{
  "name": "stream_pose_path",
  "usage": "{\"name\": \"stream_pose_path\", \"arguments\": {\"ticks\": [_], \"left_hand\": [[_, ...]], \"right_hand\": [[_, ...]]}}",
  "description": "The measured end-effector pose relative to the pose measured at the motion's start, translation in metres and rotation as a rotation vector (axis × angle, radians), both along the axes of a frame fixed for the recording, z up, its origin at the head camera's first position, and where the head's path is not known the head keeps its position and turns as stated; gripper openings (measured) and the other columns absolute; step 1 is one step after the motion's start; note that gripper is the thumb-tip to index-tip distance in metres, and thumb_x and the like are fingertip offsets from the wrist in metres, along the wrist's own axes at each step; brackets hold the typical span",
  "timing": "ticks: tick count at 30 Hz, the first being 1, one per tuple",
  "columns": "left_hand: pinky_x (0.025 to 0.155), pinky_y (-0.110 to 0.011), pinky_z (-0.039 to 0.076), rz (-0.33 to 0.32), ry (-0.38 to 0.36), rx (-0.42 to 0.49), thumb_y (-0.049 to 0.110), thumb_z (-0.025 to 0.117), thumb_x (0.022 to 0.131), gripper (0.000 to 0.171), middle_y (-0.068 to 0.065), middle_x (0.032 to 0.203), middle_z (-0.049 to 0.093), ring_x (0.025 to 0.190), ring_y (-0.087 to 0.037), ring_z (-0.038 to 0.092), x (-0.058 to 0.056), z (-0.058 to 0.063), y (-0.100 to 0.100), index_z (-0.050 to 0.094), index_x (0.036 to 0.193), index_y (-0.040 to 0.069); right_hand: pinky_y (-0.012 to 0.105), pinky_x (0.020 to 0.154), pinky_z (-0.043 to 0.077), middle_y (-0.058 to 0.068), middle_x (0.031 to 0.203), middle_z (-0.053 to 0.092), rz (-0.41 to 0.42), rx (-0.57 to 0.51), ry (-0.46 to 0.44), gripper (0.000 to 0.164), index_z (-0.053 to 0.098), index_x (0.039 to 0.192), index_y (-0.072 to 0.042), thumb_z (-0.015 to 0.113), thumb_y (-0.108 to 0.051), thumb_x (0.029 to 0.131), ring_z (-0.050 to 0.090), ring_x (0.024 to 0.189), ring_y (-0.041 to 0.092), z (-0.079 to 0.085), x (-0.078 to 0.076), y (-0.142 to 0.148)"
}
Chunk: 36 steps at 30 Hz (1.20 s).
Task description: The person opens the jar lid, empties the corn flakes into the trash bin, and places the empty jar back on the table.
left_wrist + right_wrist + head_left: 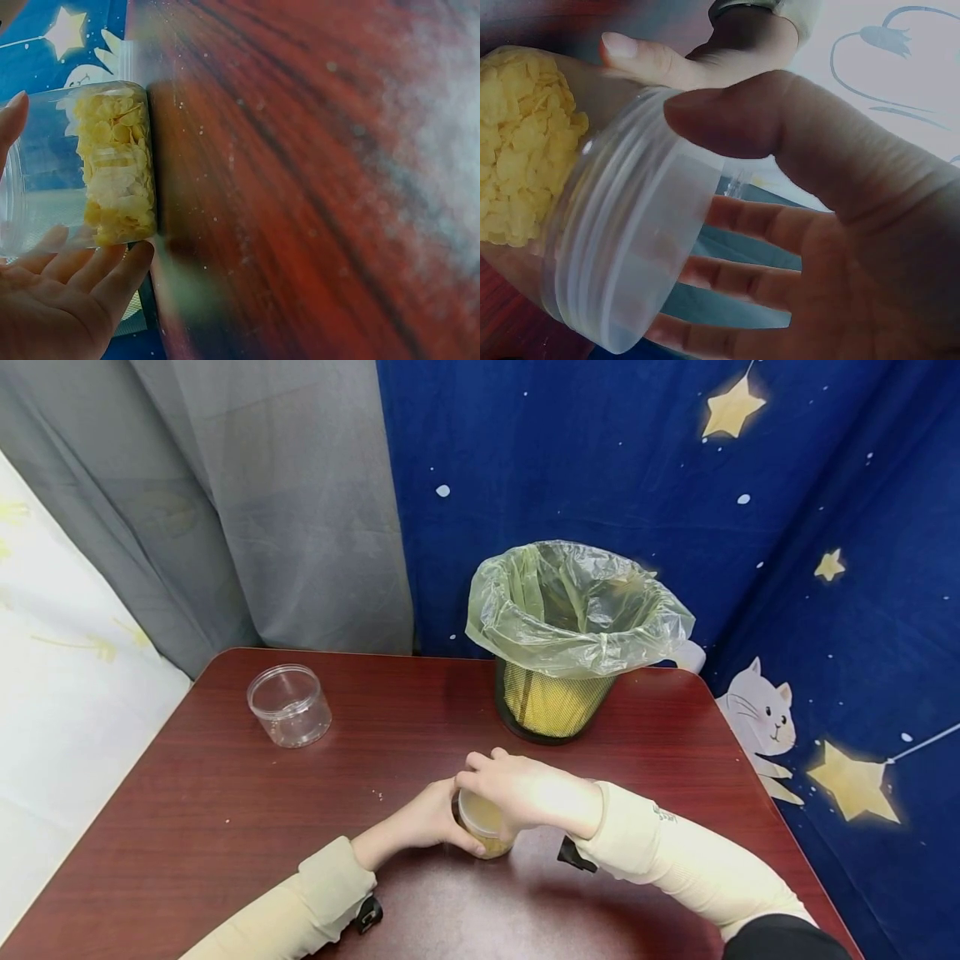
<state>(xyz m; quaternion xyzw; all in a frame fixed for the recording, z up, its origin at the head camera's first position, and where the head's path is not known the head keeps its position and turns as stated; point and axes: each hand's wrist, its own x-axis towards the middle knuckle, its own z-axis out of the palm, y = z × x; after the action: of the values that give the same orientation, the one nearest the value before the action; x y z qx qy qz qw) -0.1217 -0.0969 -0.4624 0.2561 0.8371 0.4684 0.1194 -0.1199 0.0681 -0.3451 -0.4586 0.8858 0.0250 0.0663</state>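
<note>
A clear plastic jar (52,172), part filled with yellow flakes (116,165), stands upright near the middle of the table. My left hand (423,818) holds its side, the thumb toward me and the fingers round the far side. Over the top, my right hand (536,793) grips the frosted screw lid (660,232) by its rim between thumb and fingers. The lid sits on the jar's mouth; whether it is threaded tight I cannot tell. In the right wrist view the flakes show through the jar wall beside the lid.
Toward the back left of the dark red table (187,802) stands an open clear jar (292,722) with a few crumbs inside. A mesh bin (555,706) lined with a plastic bag (600,647) stands at the back right. Small crumbs (378,795) dot the tabletop.
</note>
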Motion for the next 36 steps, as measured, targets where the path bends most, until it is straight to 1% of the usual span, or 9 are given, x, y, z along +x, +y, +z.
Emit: {"name": "stream_pose_path", "arguments": {"ticks": [4,6,8,12,14,17,24,30,36], "left_hand": [[0.078,-0.027,0.043,0.002,0.015,-0.002,0.039,0.086,0.049,0.082,0.005,0.097,0.057,0.088,-0.009,0.054,-0.001,-0.001,0.0,0.048,0.116,0.013],[0.078,-0.027,0.044,0.001,0.026,-0.003,0.038,0.086,0.048,0.081,0.005,0.096,0.058,0.087,-0.009,0.054,-0.001,-0.001,0.0,0.048,0.116,0.013],[0.078,-0.027,0.044,-0.002,0.036,-0.004,0.038,0.086,0.048,0.08,0.006,0.096,0.059,0.087,-0.008,0.055,-0.001,-0.001,0.0,0.049,0.115,0.014],[0.08,-0.028,0.044,-0.011,0.038,-0.005,0.036,0.086,0.048,0.08,0.007,0.099,0.059,0.089,-0.008,0.056,-0.002,0.0,-0.001,0.05,0.117,0.016],[0.08,-0.028,0.044,-0.011,0.039,-0.014,0.037,0.086,0.048,0.08,0.007,0.1,0.058,0.089,-0.008,0.056,-0.002,0.0,-0.001,0.051,0.117,0.017],[0.079,-0.028,0.044,-0.011,0.051,-0.032,0.039,0.086,0.049,0.08,0.007,0.1,0.058,0.089,-0.008,0.056,-0.002,0.001,-0.001,0.05,0.117,0.016],[0.079,-0.028,0.044,-0.032,0.042,0.003,0.038,0.086,0.049,0.084,0.01,0.1,0.059,0.089,-0.008,0.056,-0.003,0.001,-0.001,0.048,0.122,0.019],[0.078,-0.028,0.045,-0.031,0.045,0.005,0.038,0.086,0.049,0.083,0.01,0.099,0.059,0.088,-0.008,0.055,-0.003,0.0,0.0,0.048,0.121,0.02],[0.078,-0.027,0.044,-0.012,0.036,0.002,0.034,0.087,0.048,0.082,0.009,0.097,0.059,0.088,-0.008,0.055,-0.002,-0.001,0.001,0.049,0.118,0.018]], "right_hand": [[0.027,0.062,0.044,-0.003,0.099,0.046,-0.042,0.006,-0.02,0.07,0.055,0.111,-0.02,0.081,-0.045,0.051,0.046,0.08,0.017,0.003,0.0,0.0],[0.028,0.063,0.045,-0.002,0.099,0.046,-0.071,0.003,-0.008,0.072,0.054,0.114,-0.019,0.079,-0.048,0.053,0.047,0.08,0.017,0.003,-0.001,0.0],[0.03,0.062,0.045,0.001,0.095,0.047,-0.105,-0.006,0.025,0.073,0.053,0.112,-0.016,0.077,-0.054,0.054,0.049,0.076,0.019,0.003,-0.002,0.0],[0.034,0.057,0.047,0.005,0.084,0.047,-0.212,-0.025,0.071,0.073,0.052,0.104,-0.01,0.069,-0.064,0.058,0.053,0.067,0.023,0.002,-0.003,-0.002],[0.035,0.055,0.047,0.007,0.082,0.046,-0.253,-0.023,0.069,0.074,0.051,0.102,-0.008,0.066,-0.066,0.059,0.053,0.063,0.023,0.0,-0.002,-0.004],[0.034,0.054,0.047,0.008,0.083,0.046,-0.287,-0.001,0.064,0.077,0.051,0.102,-0.007,0.064,-0.068,0.058,0.054,0.061,0.022,-0.003,0.0,-0.006],[0.03,0.053,0.047,0.007,0.081,0.045,-0.286,0.042,0.088,0.078,0.05,0.1,-0.006,0.071,-0.065,0.053,0.053,0.057,0.018,-0.006,0.003,-0.009],[0.029,0.051,0.046,0.006,0.081,0.044,-0.273,0.06,0.092,0.074,0.051,0.099,-0.007,0.073,-0.061,0.054,0.052,0.055,0.016,-0.006,0.003,-0.01],[0.03,0.047,0.045,0.005,0.081,0.043,-0.278,0.047,0.077,0.066,0.05,0.096,-0.009,0.076,-0.052,0.053,0.052,0.056,0.02,-0.006,0.005,-0.009]]}}
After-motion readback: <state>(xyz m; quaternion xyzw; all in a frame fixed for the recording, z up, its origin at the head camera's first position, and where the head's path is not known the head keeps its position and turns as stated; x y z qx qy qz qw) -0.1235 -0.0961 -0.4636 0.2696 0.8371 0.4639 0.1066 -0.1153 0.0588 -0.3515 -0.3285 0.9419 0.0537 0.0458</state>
